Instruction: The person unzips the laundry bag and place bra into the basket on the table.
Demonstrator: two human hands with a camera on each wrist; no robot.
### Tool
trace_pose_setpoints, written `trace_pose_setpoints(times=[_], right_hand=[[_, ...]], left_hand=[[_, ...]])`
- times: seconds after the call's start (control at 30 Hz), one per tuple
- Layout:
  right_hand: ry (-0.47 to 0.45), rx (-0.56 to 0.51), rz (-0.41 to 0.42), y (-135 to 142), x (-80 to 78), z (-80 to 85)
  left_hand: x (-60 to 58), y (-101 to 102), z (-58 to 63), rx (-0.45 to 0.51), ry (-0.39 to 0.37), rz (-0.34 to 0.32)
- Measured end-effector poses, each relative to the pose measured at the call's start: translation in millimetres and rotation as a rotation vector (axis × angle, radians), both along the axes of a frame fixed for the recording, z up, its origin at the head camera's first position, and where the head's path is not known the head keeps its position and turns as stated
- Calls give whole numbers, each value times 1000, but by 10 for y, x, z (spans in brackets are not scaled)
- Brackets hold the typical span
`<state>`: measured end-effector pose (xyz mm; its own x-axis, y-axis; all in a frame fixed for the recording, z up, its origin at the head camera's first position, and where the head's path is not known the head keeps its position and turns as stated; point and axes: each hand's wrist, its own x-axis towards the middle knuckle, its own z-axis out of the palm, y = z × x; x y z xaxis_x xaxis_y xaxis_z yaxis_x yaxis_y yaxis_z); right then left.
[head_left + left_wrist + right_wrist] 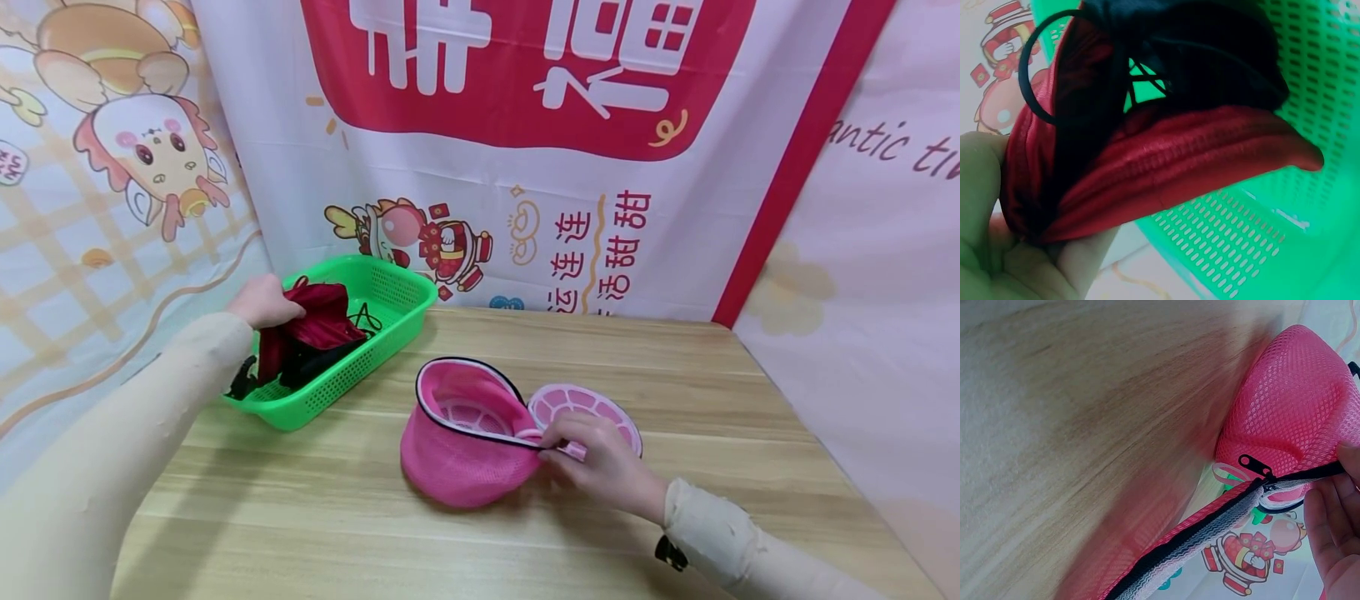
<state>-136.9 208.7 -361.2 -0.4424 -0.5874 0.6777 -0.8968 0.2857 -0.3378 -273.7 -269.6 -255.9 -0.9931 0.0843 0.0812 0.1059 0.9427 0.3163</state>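
My left hand pinches the edge of a red satin cloth item with black parts and thin black cords, partly lying in a green basket. In the left wrist view, thumb and fingers hold one end of the red fabric, and a black loop stands up from it. A pink mesh laundry bag sits unzipped on the table, its round lid folded out to the right. My right hand grips its black-trimmed rim. A black zip pull shows beside those fingers in the right wrist view.
The wooden table runs up to a printed cloth backdrop behind and cloth walls at both sides. At the back left, the perforated green basket stands near the left wall. Some black straps lie inside the basket.
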Motion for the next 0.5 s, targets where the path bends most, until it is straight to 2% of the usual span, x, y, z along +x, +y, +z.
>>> trace_pose_setpoints(times=[0.3,0.5], right_hand=[[3,0,-1,-1,-3,-3],[3,2,5,-14,26,38]], left_hand=[[50,-13,-9,164,-93,82],[160,60,69,104,-61,100]])
